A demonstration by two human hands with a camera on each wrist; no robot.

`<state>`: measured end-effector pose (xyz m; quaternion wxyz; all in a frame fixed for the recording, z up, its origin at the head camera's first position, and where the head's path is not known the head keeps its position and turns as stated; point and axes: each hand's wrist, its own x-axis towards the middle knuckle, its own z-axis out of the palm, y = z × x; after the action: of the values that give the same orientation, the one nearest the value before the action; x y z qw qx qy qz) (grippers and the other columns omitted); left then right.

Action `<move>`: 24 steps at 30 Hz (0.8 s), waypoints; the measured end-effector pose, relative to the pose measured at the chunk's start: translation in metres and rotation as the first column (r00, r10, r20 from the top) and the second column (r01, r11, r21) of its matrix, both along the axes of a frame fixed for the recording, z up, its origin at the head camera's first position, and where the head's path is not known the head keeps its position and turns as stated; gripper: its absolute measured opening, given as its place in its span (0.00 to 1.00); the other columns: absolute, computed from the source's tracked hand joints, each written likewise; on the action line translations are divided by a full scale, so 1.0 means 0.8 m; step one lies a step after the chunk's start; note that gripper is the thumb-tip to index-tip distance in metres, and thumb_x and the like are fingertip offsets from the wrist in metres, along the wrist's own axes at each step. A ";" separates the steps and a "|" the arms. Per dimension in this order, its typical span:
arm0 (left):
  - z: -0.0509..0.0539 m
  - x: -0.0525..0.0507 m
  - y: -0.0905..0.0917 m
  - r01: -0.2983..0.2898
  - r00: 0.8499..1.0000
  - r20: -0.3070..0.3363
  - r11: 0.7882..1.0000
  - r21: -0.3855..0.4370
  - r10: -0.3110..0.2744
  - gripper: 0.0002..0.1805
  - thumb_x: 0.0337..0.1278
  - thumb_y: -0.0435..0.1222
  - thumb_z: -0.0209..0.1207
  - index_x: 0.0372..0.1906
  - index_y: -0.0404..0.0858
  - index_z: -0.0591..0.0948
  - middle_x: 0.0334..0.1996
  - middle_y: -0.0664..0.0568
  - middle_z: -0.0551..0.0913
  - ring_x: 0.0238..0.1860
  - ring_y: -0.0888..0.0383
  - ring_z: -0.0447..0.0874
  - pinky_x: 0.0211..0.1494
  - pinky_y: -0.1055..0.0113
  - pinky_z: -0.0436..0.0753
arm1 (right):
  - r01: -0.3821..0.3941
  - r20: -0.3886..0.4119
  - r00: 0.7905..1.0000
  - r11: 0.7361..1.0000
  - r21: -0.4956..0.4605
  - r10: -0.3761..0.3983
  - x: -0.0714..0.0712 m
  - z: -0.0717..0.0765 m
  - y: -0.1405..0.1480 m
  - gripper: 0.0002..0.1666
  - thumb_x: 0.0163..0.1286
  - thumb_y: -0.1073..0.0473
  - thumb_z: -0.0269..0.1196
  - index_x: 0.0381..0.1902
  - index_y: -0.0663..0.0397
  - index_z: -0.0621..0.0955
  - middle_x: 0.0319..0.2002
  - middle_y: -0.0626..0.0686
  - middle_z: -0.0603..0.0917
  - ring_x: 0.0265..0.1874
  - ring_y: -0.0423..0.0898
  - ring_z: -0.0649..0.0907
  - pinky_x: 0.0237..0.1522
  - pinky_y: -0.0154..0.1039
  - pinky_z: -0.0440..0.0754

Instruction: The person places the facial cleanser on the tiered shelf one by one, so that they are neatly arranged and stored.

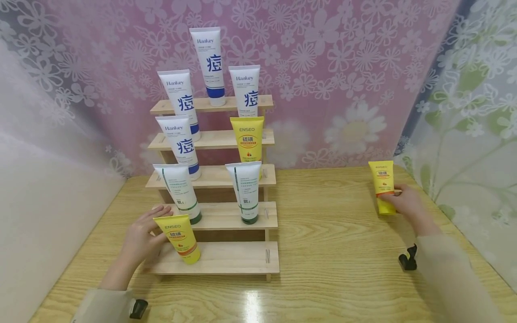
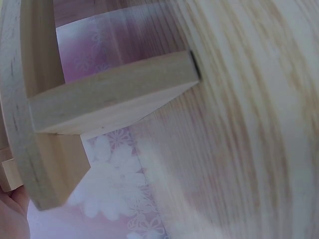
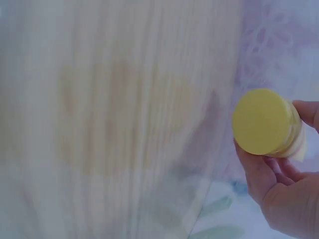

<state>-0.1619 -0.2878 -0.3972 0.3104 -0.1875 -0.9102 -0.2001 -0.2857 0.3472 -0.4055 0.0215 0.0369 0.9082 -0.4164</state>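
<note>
On the right, my right hand (image 1: 404,202) holds a yellow ENSEO tube (image 1: 383,181) upright, thumb and fingers around its lower part. The tube's round yellow cap (image 3: 260,122) faces the right wrist camera, apart from the table. My left hand (image 1: 143,235) grips the left end of the second-lowest step of a wooden display rack (image 1: 234,258), fingers above and thumb lower. Just right of that thumb, another yellow tube (image 1: 179,237) stands on the bottom step. In the left wrist view, only part of the left hand (image 2: 12,216) shows beside the wood.
White-green tubes (image 1: 247,193) stand on the second step. Higher up are a yellow tube (image 1: 248,141) and several white-blue Hankey tubes (image 1: 210,65). The wood-grain table (image 1: 331,251) meets a pink floral backdrop (image 1: 307,89) behind and a pale leafy one (image 1: 480,134) at right.
</note>
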 end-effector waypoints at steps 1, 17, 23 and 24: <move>0.000 0.000 0.000 0.001 1.000 -0.002 1.000 -0.001 -0.001 0.23 0.28 0.36 0.70 0.39 0.32 0.82 0.47 0.45 0.78 0.50 0.46 0.73 0.53 0.53 0.70 | -0.005 -0.012 1.000 1.000 -0.024 0.004 0.003 0.001 -0.006 0.47 0.62 0.47 0.57 0.61 0.79 0.50 0.47 0.73 0.68 0.27 0.36 0.74 0.26 0.33 0.78; 0.003 0.003 0.001 0.019 1.000 -0.022 1.000 0.016 -0.019 0.23 0.29 0.34 0.69 0.39 0.31 0.81 0.46 0.44 0.79 0.50 0.45 0.73 0.56 0.56 0.69 | -0.155 -0.266 0.962 0.928 -0.340 0.063 0.080 0.025 -0.130 0.38 0.61 0.56 0.60 0.60 0.66 0.55 0.47 0.55 0.69 0.37 0.34 0.74 0.36 0.23 0.76; 0.003 0.003 0.002 0.014 1.000 -0.011 1.000 0.014 -0.014 0.23 0.29 0.33 0.69 0.40 0.31 0.81 0.47 0.44 0.78 0.50 0.45 0.73 0.54 0.54 0.69 | -0.236 -0.292 0.949 0.885 -0.401 0.121 0.111 0.032 -0.169 0.35 0.58 0.60 0.63 0.59 0.63 0.60 0.45 0.46 0.72 0.41 0.33 0.76 0.38 0.27 0.78; 0.003 0.003 0.002 0.014 1.000 -0.008 1.000 0.014 -0.014 0.23 0.29 0.34 0.69 0.40 0.31 0.81 0.47 0.44 0.78 0.50 0.45 0.73 0.54 0.53 0.69 | -0.252 -0.292 0.947 0.874 -0.415 0.135 0.116 0.034 -0.176 0.34 0.57 0.61 0.63 0.58 0.64 0.60 0.46 0.48 0.72 0.41 0.34 0.76 0.38 0.28 0.78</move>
<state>-0.1598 -0.2858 -0.3951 0.3140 -0.1927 -0.9061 -0.2078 -0.1931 0.2063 -0.3784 -0.0454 -0.1144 0.7824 -0.6105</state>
